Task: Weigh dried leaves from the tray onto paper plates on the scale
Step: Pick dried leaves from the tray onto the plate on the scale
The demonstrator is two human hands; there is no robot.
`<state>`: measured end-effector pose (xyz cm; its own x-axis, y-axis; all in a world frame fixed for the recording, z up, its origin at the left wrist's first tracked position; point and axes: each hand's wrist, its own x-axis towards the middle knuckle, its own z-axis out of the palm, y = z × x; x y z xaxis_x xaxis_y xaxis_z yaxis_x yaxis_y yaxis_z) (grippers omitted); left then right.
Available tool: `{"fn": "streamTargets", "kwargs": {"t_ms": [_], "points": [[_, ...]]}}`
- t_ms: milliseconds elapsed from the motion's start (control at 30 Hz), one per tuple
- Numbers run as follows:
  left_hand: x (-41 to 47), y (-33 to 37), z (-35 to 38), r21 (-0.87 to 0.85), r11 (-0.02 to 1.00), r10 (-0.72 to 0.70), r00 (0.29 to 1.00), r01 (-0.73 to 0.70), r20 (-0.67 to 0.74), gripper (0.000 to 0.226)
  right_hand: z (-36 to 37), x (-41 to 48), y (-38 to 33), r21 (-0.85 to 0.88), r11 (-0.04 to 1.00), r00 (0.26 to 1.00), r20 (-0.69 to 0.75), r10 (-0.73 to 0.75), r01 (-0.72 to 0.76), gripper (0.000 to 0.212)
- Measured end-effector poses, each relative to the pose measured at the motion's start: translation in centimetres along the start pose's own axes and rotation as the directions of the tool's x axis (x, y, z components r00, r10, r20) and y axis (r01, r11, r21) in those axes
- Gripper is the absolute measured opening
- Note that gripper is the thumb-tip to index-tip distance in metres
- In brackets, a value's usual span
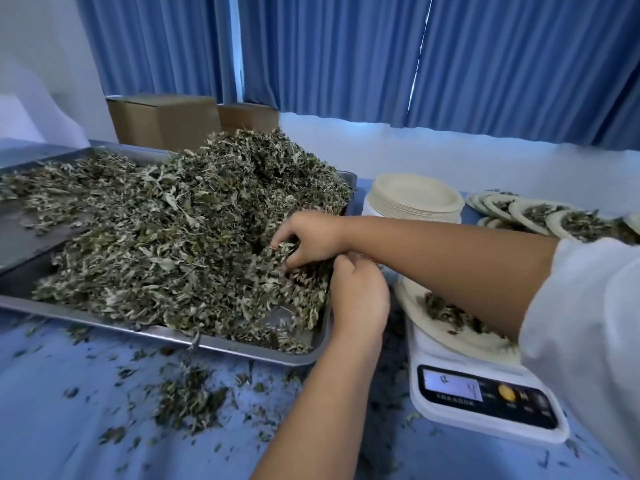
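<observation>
step: gripping dried leaves [173, 237] w/ right hand [308, 239] & left hand [358, 296] in tray [242, 349], just left of scale [429, 348]. prob next: lift, drop onto paper plate [412, 306] atop scale, check display [452, 384].

The blue surface [52, 431] carries a steel tray [24, 237] at left, a white scale [485, 393] lower right, stacked paper plates [414, 197] and filled plates [554, 216] at upper right, and leaf crumbs [187, 396] strewn lower left.

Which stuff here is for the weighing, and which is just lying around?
For the job: leaves, tray, scale, plate on it, plate stack, filled plates, right hand, left hand.
Lying about: boxes, curtains, spilled bits.
</observation>
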<state>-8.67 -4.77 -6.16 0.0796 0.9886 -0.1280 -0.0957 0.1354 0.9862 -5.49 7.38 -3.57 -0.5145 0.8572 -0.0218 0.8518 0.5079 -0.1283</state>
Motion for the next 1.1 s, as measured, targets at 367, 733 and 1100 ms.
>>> {"fn": "streamTargets", "kwargs": {"t_ms": [367,733,1100], "points": [[0.1,-0.5,0.2,-0.038,0.999,0.018,1.0,-0.018,-0.002,0.034,-3.2,-3.3,-1.1,0.621,0.773,0.968,-0.089,0.235,-0.13,0.05],[0.3,-0.7,0.2,-0.008,1.0,-0.006,1.0,0.006,0.0,0.037,-3.3,-4.1,-1.8,0.751,0.654,0.94,-0.15,0.307,-0.094,0.048],[0.1,-0.7,0.1,-0.027,1.0,0.016,1.0,-0.016,0.005,0.037,-3.6,-5.1,-1.9,0.939,0.344,0.914,-0.135,0.382,-0.005,0.018]]}}
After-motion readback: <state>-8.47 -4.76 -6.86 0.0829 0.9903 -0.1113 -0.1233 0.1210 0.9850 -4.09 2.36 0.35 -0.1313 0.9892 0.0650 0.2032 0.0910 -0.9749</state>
